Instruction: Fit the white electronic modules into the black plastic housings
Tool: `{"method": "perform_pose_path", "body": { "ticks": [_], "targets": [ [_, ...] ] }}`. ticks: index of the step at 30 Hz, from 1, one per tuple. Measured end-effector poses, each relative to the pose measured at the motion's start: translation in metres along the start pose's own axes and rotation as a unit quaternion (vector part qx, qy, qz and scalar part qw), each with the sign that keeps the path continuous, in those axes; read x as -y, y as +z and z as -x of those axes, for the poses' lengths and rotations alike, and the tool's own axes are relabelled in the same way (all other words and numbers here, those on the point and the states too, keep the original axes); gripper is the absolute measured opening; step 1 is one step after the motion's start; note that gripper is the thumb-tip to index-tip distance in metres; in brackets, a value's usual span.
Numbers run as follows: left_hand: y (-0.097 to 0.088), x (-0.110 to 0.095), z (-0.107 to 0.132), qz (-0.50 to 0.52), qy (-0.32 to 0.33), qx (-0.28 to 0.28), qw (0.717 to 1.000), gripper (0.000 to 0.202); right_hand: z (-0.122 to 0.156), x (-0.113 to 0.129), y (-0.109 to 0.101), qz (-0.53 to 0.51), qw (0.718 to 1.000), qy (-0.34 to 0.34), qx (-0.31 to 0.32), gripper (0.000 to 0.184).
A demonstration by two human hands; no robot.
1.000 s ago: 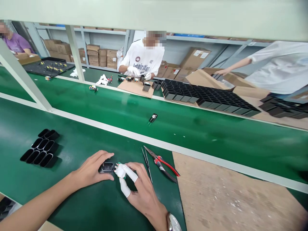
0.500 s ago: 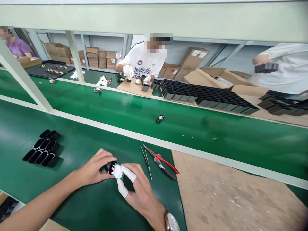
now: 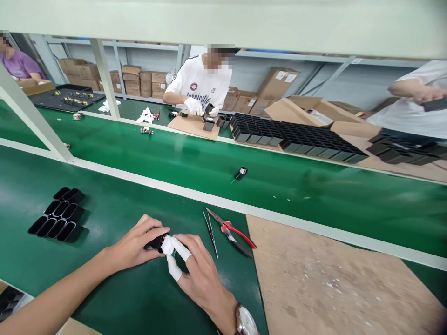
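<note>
My left hand [image 3: 141, 244] is closed round a small black plastic housing [image 3: 153, 243], its open end turned to the right. At that mouth, my right hand [image 3: 197, 265] pinches a circuit board assembly [image 3: 168, 245] covered by a white lump, between thumb and index finger in white finger cots. A green board edge shows beside the white lump, and part of the assembly sits inside the housing. To the right of my hands lie tweezers [image 3: 211, 234] and red-and-black long-nose pliers [image 3: 232, 232].
Several empty black housings [image 3: 56, 214] stand in rows at left. A brown board [image 3: 335, 284] covers the bench at right. Beyond a white rail, a green conveyor belt [image 3: 188, 163] carries a black housing [image 3: 240, 173] and small circuit assemblies [image 3: 146, 130]. Co-workers [image 3: 200, 83] handle parts across the belt.
The circuit board assembly has gone slightly deeper into the housing as my right hand moved left. On the belt, the black housing and circuit assemblies have shifted right.
</note>
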State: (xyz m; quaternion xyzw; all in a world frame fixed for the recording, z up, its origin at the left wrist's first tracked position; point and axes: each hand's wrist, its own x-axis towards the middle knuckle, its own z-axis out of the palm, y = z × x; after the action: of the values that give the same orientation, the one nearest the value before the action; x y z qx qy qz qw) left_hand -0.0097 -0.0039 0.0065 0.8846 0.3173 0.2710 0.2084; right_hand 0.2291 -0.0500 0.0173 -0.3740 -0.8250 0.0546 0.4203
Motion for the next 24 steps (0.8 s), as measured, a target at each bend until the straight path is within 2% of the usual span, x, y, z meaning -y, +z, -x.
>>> {"method": "perform_pose_path", "body": {
  "ticks": [4,11,14,16,19,21,24],
  "targets": [
    [0.001,-0.002,0.000,-0.007,0.003,0.006,1.000,0.061,-0.002,0.001,0.000,0.006,1.000,-0.002,0.003,0.050],
    [0.004,-0.004,0.001,-0.006,-0.003,0.024,1.000,0.058,-0.003,0.004,-0.002,0.028,0.999,0.003,0.041,0.032],
    [0.003,-0.005,0.000,0.025,-0.016,0.036,0.999,0.056,0.000,0.000,-0.002,0.016,0.998,0.010,0.057,0.034],
    [0.001,-0.007,-0.002,0.056,-0.025,0.044,0.997,0.054,0.002,-0.002,-0.002,0.003,0.999,0.005,0.045,0.033],
    [-0.001,-0.009,-0.004,0.097,-0.036,0.059,0.993,0.051,0.002,-0.003,-0.002,-0.005,1.000,-0.009,0.028,0.016],
    [-0.001,-0.010,-0.005,0.112,-0.039,0.064,0.991,0.050,0.001,-0.002,-0.001,0.006,0.999,-0.005,0.044,0.009],
    [0.000,-0.010,-0.005,0.123,-0.033,0.065,0.990,0.051,-0.001,0.001,0.003,0.024,0.996,0.011,0.087,0.007]
  ]
}}
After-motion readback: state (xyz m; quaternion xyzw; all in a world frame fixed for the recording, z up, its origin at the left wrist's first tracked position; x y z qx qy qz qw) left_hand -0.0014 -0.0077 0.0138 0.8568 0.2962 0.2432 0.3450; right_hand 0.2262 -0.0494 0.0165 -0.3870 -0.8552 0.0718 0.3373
